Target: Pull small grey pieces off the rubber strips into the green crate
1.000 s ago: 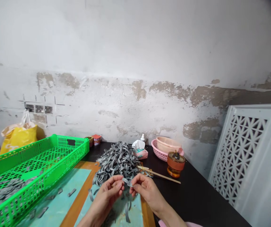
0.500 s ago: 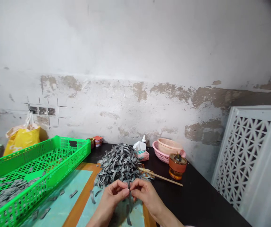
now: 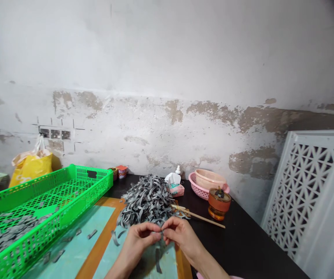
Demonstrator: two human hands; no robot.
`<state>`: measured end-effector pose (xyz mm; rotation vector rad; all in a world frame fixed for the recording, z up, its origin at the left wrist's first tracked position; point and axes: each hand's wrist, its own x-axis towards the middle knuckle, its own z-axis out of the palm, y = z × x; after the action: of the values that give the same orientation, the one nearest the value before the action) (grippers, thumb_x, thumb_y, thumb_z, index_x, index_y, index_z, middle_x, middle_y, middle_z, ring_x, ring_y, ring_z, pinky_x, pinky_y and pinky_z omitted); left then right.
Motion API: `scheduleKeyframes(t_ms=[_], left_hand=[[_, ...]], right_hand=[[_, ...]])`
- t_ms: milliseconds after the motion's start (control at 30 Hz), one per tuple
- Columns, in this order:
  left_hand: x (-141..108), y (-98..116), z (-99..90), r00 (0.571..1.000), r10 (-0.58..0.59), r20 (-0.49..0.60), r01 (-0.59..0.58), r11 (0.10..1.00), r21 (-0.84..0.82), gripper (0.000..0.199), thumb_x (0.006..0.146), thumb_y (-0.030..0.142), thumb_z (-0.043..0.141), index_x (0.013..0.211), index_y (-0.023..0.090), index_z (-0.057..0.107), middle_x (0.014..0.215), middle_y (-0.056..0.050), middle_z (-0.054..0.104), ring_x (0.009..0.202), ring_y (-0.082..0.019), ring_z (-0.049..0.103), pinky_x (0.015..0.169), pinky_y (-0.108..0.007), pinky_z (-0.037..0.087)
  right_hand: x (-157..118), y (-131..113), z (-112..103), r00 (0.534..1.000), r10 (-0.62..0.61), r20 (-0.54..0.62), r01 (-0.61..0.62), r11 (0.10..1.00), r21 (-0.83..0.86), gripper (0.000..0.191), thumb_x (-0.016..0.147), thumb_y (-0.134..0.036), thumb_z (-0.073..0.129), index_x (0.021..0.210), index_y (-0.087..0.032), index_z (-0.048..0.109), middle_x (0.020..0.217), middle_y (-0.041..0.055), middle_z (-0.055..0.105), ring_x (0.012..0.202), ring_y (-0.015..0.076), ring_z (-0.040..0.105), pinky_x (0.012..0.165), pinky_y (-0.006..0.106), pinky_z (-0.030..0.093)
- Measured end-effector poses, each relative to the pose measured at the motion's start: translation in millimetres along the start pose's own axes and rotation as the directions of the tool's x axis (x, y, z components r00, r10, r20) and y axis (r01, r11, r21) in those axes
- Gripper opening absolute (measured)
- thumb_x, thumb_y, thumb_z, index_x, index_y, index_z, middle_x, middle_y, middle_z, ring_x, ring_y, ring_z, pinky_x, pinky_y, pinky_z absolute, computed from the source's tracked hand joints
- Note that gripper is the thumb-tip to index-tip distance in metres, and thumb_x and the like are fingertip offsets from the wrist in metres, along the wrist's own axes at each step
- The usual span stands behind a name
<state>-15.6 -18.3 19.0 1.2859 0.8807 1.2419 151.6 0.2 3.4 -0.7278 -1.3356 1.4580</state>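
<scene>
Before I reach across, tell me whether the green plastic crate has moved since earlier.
No. The green plastic crate has stayed put: its far right corner keeps the same gap to the red-topped container; only the camera's view has shifted slightly.

Green crate (image 3: 63, 217) cut off left, pinched strip (image 3: 161, 231) perhaps grey, mostly hidden.

Open on the right, crowded ahead

Your widest bare stretch is the dark bench (image 3: 242, 240) right of your hands (image 3: 161, 231). Straight ahead, the heap of grey strips (image 3: 147, 199) blocks you; beside it the wooden stick (image 3: 207, 220) crosses toward the amber jar (image 3: 219, 203). On your left, the green crate's (image 3: 59, 219) raised wall stands in the way.
</scene>
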Motion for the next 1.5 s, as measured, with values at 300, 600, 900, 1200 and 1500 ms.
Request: scheduleKeyframes(t_ms=[300,600,900,1200,1500], left_hand=[[3,-14,-3.9,1.000,0.004,0.027,-0.004,1.000,-0.013,0.029,0.057,0.029,0.085,0.078,0.012,0.074,0.067,-0.007,0.074,0.063,-0.019,0.064,0.064,-0.028,0.046],[0,-12,-0.5,0.999,0.016,0.052,-0.013,0.999,-0.047,0.031,0.060,0.032,0.083,0.083,0.013,0.075,0.080,-0.009,0.075,0.075,-0.023,0.067,0.073,-0.031,0.049],[-2,-13,-0.3,0.993,0.120,-0.002,-0.119,0.988,0.096,0.021,0.064,0.030,0.080,0.075,0.015,0.073,0.074,-0.005,0.069,0.067,-0.019,0.061,0.063,-0.027,0.047],[-2,-3,-1.0,0.976,0.202,0.076,-0.214,0.958,0.193,0.012,0.069,0.033,0.076,0.072,0.021,0.079,0.079,-0.006,0.065,0.079,-0.022,0.061,0.073,-0.030,0.047],[-3,-4,4.4,0.986,0.163,0.025,-0.163,0.987,0.012,0.023,0.059,0.042,0.081,0.068,0.021,0.079,0.082,-0.004,0.056,0.080,-0.021,0.056,0.074,-0.031,0.046]], right_hand=[[-1,-1,0,0.996,0.091,-0.008,-0.092,0.995,-0.028,0.033,0.056,-0.034,0.084,0.071,-0.013,0.062,0.058,0.0000,0.065,0.053,0.0123,0.061,0.056,0.025,0.048],[-1,2,4,0.994,0.079,-0.074,-0.082,0.996,-0.041,0.035,0.054,-0.027,0.082,0.072,-0.016,0.055,0.059,-0.0032,0.063,0.050,0.0108,0.059,0.051,0.023,0.045],[-1,-1,8,0.997,0.037,-0.072,-0.041,0.998,-0.050,0.034,0.054,-0.020,0.076,0.076,-0.018,0.050,0.058,-0.0073,0.059,0.045,0.0077,0.053,0.047,0.020,0.039],[-9,-12,9,0.998,0.055,-0.009,-0.054,0.992,0.114,0.033,0.058,-0.013,0.072,0.082,-0.018,0.049,0.065,-0.0063,0.061,0.051,0.0074,0.055,0.052,0.020,0.040],[-10,-9,18,0.999,0.013,0.047,-0.025,0.962,0.271,0.033,0.060,-0.021,0.078,0.077,-0.019,0.049,0.069,-0.0033,0.062,0.053,0.0076,0.052,0.053,0.021,0.038]])
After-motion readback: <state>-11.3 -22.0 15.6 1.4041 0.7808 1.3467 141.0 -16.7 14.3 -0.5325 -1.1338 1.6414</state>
